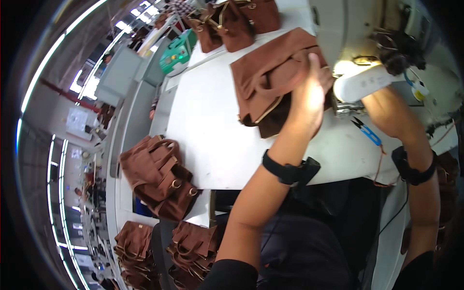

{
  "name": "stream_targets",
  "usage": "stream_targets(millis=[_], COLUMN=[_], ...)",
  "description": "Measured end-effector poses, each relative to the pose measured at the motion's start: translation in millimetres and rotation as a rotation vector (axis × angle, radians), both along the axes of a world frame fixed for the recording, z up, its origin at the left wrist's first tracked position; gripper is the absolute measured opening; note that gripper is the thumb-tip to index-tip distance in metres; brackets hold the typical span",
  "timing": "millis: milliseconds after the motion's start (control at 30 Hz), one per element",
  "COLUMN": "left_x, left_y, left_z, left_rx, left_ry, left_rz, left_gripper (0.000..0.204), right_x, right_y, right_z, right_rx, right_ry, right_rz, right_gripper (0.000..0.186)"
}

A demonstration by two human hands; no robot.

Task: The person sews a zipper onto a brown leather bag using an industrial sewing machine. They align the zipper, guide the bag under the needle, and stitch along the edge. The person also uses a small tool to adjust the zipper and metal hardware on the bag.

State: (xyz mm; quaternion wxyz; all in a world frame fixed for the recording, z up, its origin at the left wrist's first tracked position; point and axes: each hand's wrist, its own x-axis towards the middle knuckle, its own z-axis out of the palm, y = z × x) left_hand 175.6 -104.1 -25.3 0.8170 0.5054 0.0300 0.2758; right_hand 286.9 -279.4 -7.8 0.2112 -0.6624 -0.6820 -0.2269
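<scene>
My left hand [311,96] grips a brown bag [258,75] on the white worktable [208,121], its fingertips at the strap and upper fabric near the bag's right side. An open zip runs along the bag's lower edge. My right hand [384,108] reaches under a white oblong part [362,84] of a beige sewing machine [340,34]; its fingers are hidden. A lamp glows beside that part. Blue-handled thread snips [369,133] lie below it, with thread near the handles.
More brown bags stand at the top [229,26], lie at the table's left corner [157,176] and are piled lower left [191,246]. A green device [178,53] sits at the far edge. Another person's hand [152,113] shows beyond the table. Other workers are in the background.
</scene>
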Motion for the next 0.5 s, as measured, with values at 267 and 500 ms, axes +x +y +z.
stream_targets(millis=[267,500], left_x=[-11.7,-26.2], left_y=[-13.9,-8.2], left_z=[11.1,-1.2], left_rx=[0.028,-0.153], left_ry=[-0.005,0.083], left_rz=[-0.005,0.114], left_gripper=[0.072,0.045], right_x=[8.3,-17.2], right_y=[6.7,2.6], right_z=[-3.1,2.8], right_rx=[0.042,0.051], right_ry=[-0.179,-0.096], right_rz=[-0.043,-0.267], right_gripper=[0.018,0.053])
